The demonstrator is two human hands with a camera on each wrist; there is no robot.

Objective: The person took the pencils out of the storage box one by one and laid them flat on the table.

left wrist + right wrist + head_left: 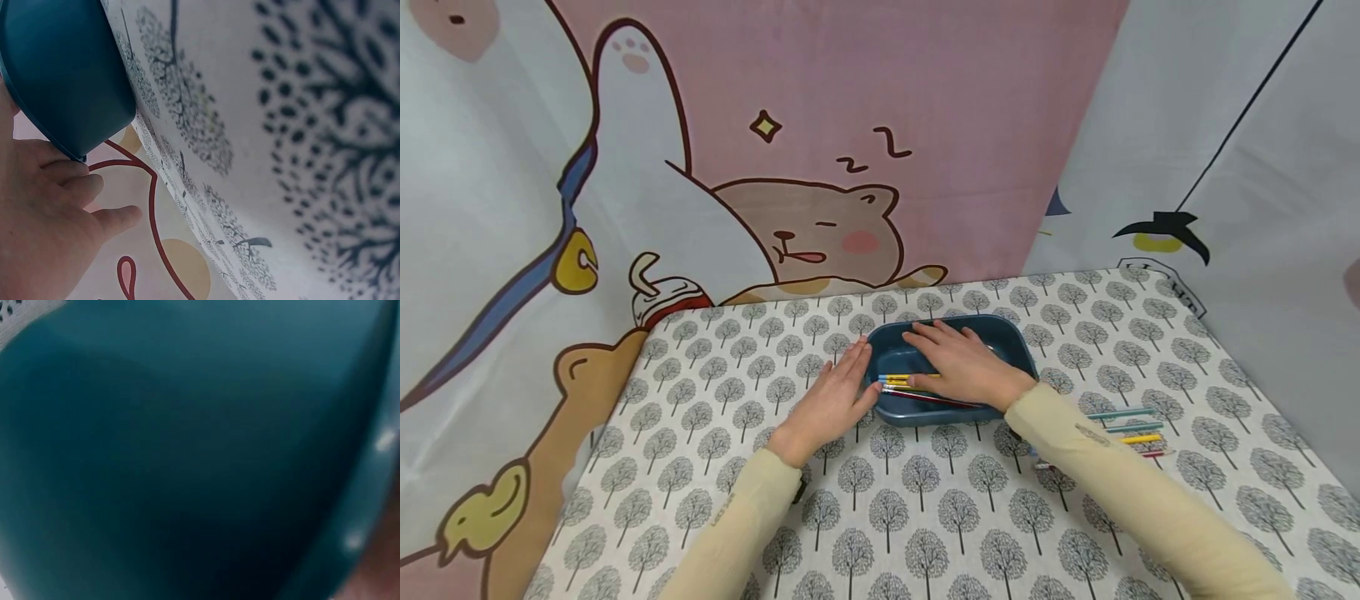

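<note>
A dark teal plastic basin (955,414) stands on the table, with yellow pencils (897,380) and a dark red pencil (925,396) lying along its near side. My left hand (831,400) rests at the basin's left end, its fingers extended along the rim and its thumb near the pencil ends. In the left wrist view, fingers (81,187) touch the rim of the basin (69,75). My right hand (966,367) reaches palm down over the basin with fingers spread, its thumb beside the yellow pencils. The basin's outer wall (187,456) fills most of the right wrist view.
To the right, partly behind the right sleeve (1120,475), lie several loose pencils: teal pencils (1123,413), a yellow pencil (1141,438) and a red pencil (1156,454). A tree-print cloth (925,500) covers the table. Cartoon-printed curtains (970,125) hang behind and at the sides.
</note>
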